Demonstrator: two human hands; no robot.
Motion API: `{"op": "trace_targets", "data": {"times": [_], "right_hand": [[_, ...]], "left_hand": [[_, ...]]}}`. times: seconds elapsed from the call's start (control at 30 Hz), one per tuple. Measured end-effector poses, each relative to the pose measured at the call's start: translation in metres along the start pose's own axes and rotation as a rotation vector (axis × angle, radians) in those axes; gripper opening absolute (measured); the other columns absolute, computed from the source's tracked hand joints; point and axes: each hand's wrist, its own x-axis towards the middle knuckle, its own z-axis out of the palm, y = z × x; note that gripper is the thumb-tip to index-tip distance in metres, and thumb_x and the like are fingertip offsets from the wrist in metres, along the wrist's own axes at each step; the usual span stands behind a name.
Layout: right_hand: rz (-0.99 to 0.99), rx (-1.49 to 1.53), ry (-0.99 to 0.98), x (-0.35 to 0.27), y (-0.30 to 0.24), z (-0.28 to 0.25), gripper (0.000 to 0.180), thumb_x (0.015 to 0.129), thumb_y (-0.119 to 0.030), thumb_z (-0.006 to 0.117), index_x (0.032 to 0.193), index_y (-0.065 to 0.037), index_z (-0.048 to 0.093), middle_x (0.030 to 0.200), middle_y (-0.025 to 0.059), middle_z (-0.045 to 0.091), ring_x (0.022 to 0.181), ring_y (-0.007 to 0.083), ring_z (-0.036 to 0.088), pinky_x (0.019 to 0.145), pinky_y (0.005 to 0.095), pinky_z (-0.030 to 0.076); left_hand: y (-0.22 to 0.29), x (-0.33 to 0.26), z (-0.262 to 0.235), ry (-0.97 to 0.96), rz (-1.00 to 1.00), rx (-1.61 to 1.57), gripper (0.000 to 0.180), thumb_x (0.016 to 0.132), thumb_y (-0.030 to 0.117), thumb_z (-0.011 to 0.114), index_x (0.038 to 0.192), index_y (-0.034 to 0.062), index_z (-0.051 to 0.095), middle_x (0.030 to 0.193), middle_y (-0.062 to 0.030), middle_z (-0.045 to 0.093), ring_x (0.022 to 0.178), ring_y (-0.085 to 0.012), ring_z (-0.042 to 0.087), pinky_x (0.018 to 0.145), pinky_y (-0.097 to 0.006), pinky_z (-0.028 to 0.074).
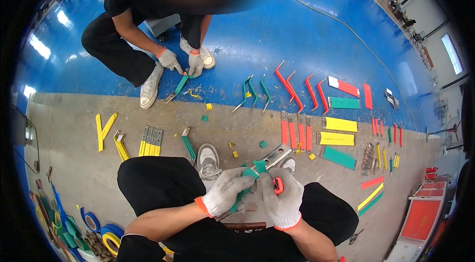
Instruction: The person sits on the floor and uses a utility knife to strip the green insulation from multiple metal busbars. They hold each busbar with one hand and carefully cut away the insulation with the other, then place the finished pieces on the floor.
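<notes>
My left hand (225, 192), in a grey-white work glove with an orange cuff, is closed around a flat metal busbar (278, 153) covered in green sleeving. The bar lies slanted above my lap, its bare silver end with holes pointing away to the right. A flap of green sleeving (260, 166) stands up just beyond my fingers. In my gloved right hand (284, 203) is a red utility knife (278, 186), held close against the bar at the sleeve's edge. Its blade is too small to make out. Part of the busbar is hidden under my left hand.
Opposite, a co-worker's gloved hands (182, 63) hold another green-sleeved bar (179, 86). Green bent bars (253, 93), red bent bars (289, 86) and yellow flat bars (340, 124) lie on the floor ahead. Tape rolls (112, 235) are at lower left, scissors (355, 237) and a red cabinet (416, 218) at right.
</notes>
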Motion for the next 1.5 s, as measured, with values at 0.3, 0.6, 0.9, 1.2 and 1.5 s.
{"op": "trace_targets", "data": {"times": [0.3, 0.6, 0.9, 1.2, 1.5], "right_hand": [[0.09, -0.057, -0.122, 0.023, -0.006, -0.011, 0.01, 0.093, -0.009, 0.071, 0.094, 0.0, 0.067, 0.075, 0.0183, 0.065, 0.067, 0.032, 0.067, 0.064, 0.0375, 0.051], [-0.055, -0.215, -0.397, 0.016, 0.001, -0.016, 0.036, 0.097, -0.039, 0.069, 0.093, -0.005, 0.058, 0.075, 0.0197, 0.061, 0.07, 0.0436, 0.067, 0.06, 0.0483, 0.052], [0.014, -0.171, -0.387, 0.022, -0.001, -0.009, 0.032, 0.098, -0.034, 0.068, 0.094, -0.003, 0.061, 0.078, 0.0205, 0.065, 0.07, 0.0422, 0.068, 0.06, 0.0468, 0.053], [-0.034, -0.145, -0.359, 0.015, -0.001, -0.01, 0.028, 0.096, -0.029, 0.07, 0.093, -0.003, 0.061, 0.076, 0.0194, 0.063, 0.068, 0.0411, 0.067, 0.059, 0.0456, 0.052], [-0.108, -0.237, -0.358, 0.018, -0.003, -0.012, 0.028, 0.096, -0.03, 0.071, 0.093, -0.003, 0.061, 0.071, 0.0185, 0.063, 0.065, 0.0389, 0.067, 0.057, 0.0445, 0.052]], "left_hand": [[0.002, -0.001, -0.003, -0.026, -0.226, -0.431, 0.03, 0.102, 0.034, 0.05, 0.092, 0.0065, 0.056, 0.066, -0.0033, 0.051, 0.048, -0.0155, 0.046, 0.046, -0.033, 0.039], [0.007, 0.007, -0.01, -0.109, -0.3, -0.792, 0.032, 0.106, 0.039, 0.046, 0.092, 0.0113, 0.057, 0.064, -0.0031, 0.052, 0.044, -0.0176, 0.042, 0.042, -0.034, 0.035], [0.015, -0.002, -0.008, -0.153, -0.309, -0.778, 0.034, 0.107, 0.036, 0.041, 0.091, 0.0096, 0.055, 0.062, -0.004, 0.048, 0.042, -0.0184, 0.039, 0.041, -0.034, 0.034], [0.008, -0.007, -0.014, -0.3, -0.249, -0.839, 0.037, 0.107, 0.036, 0.04, 0.095, 0.0063, 0.059, 0.06, -0.0034, 0.045, 0.04, -0.018, 0.037, 0.039, -0.034, 0.032], [0.009, -0.007, -0.016, -0.315, -0.27, -0.855, 0.037, 0.106, 0.036, 0.042, 0.099, 0.0054, 0.062, 0.061, -0.0041, 0.045, 0.041, -0.0173, 0.039, 0.04, -0.033, 0.033]]}}
